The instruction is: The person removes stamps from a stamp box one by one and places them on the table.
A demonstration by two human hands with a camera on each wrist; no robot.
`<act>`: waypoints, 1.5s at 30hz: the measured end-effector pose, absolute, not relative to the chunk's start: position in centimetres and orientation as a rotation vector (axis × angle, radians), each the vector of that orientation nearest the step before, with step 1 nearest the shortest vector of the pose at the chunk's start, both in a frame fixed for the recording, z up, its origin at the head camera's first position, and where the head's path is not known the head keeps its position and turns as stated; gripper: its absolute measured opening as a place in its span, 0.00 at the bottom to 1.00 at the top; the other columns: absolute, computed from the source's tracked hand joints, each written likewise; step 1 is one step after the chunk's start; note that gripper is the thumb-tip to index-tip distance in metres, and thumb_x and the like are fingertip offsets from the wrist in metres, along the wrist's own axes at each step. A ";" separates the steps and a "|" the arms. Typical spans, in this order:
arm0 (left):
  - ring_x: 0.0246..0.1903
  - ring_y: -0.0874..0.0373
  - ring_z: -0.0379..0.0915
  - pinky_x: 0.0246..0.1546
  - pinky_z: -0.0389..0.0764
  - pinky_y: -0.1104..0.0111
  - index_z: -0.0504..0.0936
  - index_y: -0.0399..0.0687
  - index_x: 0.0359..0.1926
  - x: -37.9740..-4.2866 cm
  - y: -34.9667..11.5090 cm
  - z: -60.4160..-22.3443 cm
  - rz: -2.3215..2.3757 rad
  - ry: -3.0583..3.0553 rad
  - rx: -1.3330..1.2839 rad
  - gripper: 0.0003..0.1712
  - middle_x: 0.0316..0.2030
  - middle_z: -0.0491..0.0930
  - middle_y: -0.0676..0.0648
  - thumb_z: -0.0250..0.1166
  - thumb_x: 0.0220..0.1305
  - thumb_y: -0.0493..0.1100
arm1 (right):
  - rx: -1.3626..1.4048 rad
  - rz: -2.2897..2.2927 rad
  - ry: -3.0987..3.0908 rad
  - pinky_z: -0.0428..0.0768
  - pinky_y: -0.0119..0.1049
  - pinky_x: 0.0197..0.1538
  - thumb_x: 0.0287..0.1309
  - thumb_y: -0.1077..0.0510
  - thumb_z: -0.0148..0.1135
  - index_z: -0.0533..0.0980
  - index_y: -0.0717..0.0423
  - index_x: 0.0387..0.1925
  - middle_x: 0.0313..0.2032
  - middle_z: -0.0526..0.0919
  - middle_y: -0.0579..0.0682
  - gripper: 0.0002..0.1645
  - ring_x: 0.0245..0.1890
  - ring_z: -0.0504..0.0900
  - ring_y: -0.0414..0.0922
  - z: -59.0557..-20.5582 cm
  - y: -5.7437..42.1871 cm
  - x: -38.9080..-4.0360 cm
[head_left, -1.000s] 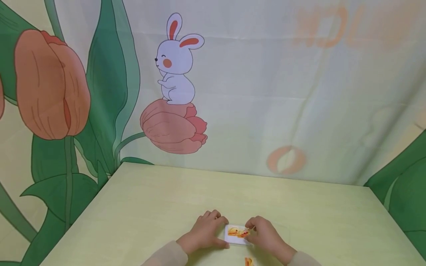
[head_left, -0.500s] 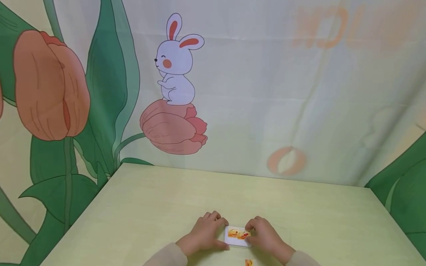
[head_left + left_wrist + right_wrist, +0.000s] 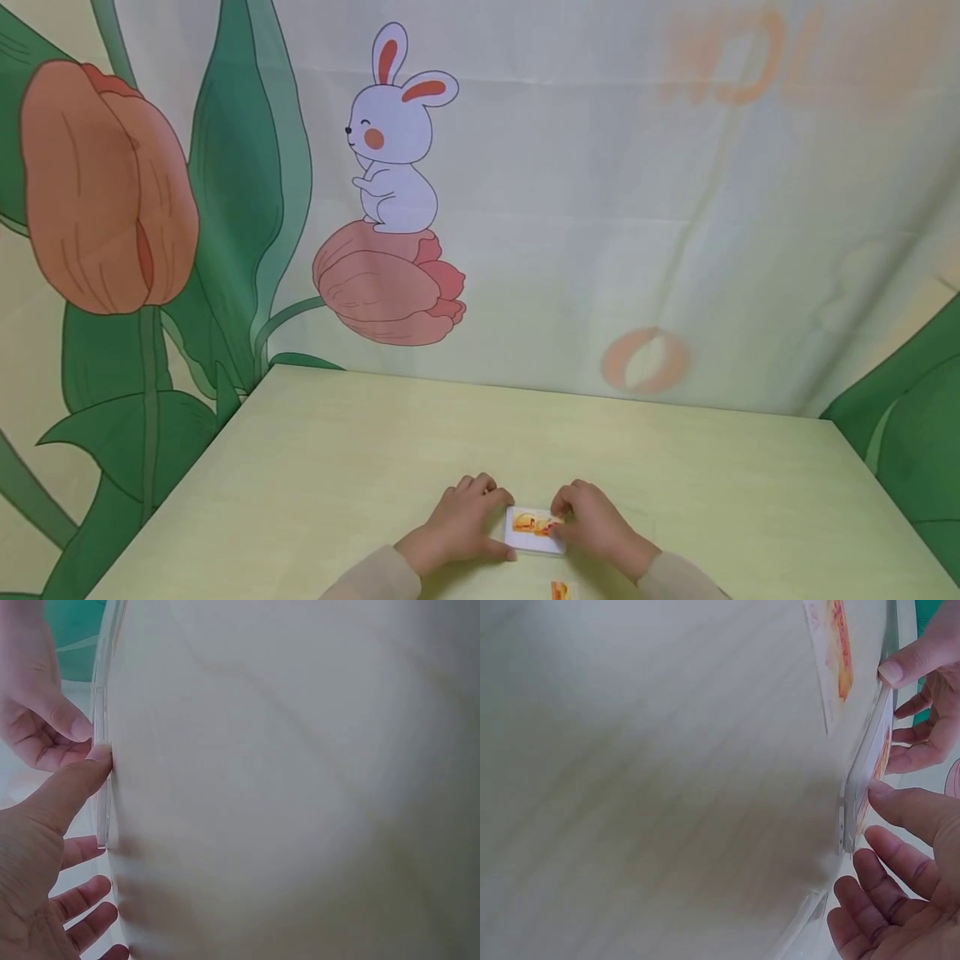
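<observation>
Loose piece [image 3: 561, 591]: on table [image 3: 375, 450], just nearside of board — seemingly left to do. Board [image 3: 531, 543]: white, between the hands; picture [image 3: 525, 523] along far part, near strip bare — judged partly done. Left hand [image 3: 461, 521]: thumb and forefinger spread across left end, holding it. Right hand [image 3: 596, 521]: thumb and forefinger bent onto right end; exact pinch unclear. Table: wide room leftward and beyond; far edge well apart, against backdrop [image 3: 540, 208].

backdrop [image 3: 540, 208] | orange letter-like marks [image 3: 776, 54], upper right; too blurred to read | no text legible
</observation>
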State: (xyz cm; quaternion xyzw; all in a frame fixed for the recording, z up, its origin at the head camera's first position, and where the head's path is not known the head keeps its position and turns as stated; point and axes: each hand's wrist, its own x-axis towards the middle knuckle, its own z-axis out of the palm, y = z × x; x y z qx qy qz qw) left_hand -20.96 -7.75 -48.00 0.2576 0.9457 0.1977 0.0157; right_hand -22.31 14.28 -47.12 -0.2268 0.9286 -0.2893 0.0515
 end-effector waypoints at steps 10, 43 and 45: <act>0.43 0.57 0.64 0.41 0.67 0.64 0.77 0.54 0.50 -21.0 -7.8 -48.2 0.628 2.934 0.803 0.34 0.45 0.70 0.52 0.75 0.42 0.61 | -0.675 -0.830 2.847 0.69 0.37 0.37 0.41 0.64 0.73 0.77 0.57 0.24 0.27 0.74 0.48 0.10 0.31 0.69 0.43 -46.9 14.1 -22.5; 0.42 0.56 0.64 0.39 0.66 0.65 0.78 0.54 0.50 -20.9 -7.7 -47.9 0.644 2.943 0.826 0.34 0.44 0.71 0.51 0.75 0.41 0.61 | -0.469 -1.001 2.678 0.67 0.32 0.31 0.43 0.65 0.74 0.74 0.60 0.27 0.23 0.71 0.46 0.14 0.27 0.68 0.42 -46.5 14.3 -23.0; 0.42 0.56 0.64 0.39 0.66 0.65 0.78 0.54 0.50 -20.9 -7.7 -47.9 0.644 2.941 0.828 0.34 0.44 0.71 0.51 0.75 0.41 0.61 | -0.456 -1.001 2.679 0.67 0.32 0.30 0.43 0.64 0.74 0.74 0.60 0.26 0.23 0.70 0.46 0.14 0.26 0.68 0.42 -46.4 14.3 -22.9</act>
